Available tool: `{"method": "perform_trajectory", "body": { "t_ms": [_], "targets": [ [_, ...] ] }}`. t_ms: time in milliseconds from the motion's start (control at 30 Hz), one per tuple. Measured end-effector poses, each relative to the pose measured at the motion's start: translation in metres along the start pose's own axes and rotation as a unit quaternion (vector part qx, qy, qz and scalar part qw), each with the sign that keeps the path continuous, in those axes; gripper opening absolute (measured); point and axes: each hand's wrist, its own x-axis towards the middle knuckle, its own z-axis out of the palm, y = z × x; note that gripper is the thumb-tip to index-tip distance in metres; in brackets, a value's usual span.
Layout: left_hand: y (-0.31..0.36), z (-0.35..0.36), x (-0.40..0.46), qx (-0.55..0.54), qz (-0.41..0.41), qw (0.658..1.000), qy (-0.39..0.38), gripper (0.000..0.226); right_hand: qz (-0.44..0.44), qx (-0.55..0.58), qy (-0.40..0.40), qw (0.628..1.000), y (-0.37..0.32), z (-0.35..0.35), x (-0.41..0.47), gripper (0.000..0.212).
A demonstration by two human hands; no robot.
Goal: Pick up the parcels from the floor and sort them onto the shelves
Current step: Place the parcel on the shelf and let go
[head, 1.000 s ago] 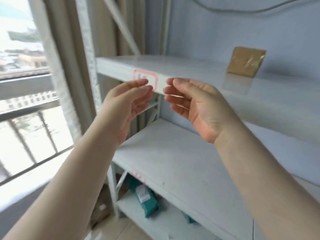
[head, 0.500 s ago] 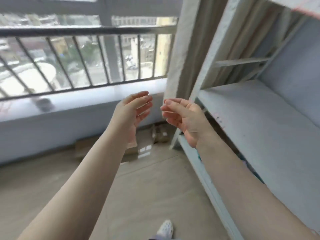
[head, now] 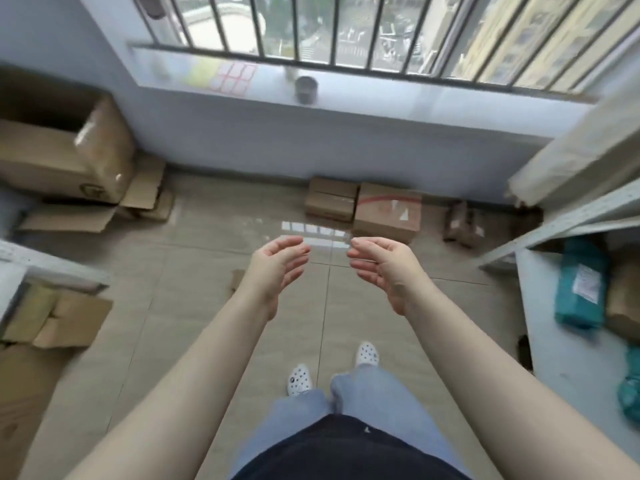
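Curling loosely and holding nothing, the fingers (head: 298, 249) of the left hand (head: 277, 271) face those of the right hand (head: 384, 268), tips apart. Just beyond them, three brown cardboard parcels lie on the floor (head: 194, 292) along the wall: a large taped box (head: 386, 216), long axis running away from the fingers, a flatter box (head: 330, 199) touching its left side, and a small parcel (head: 462, 223) apart to the right.

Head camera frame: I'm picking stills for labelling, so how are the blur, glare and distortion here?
Head view: daylight from the barred window leaves a bright glare patch on the floor tiles; the left hand and right hand are fairly sharp, both empty; the edges smear, blurring the large carton and teal parcel; wide-angle bending tilts the shelf frame.
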Motion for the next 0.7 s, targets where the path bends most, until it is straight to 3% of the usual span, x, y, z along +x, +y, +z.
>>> {"method": "perform_trajectory", "body": {
  "t_ms": [133,467,700],
  "targets": [
    [0.004,-0.043,0.021,-0.038,-0.017,0.998,0.045,0.014,0.026,-0.049,-0.032,0.998,0.003,0.046,0.025,0.013],
    [0.067,-0.09,0.106,-0.028,-0.04,0.996,0.072,0.014,0.054,-0.112,-0.067,0.99,-0.031,0.121,0.121,0.007],
    [0.114,-0.123,0.175,0.005,-0.064,0.997,0.035,0.014,0.071,-0.101,-0.039,0.992,-0.053,0.17,0.177,0.008]
  ]
}}
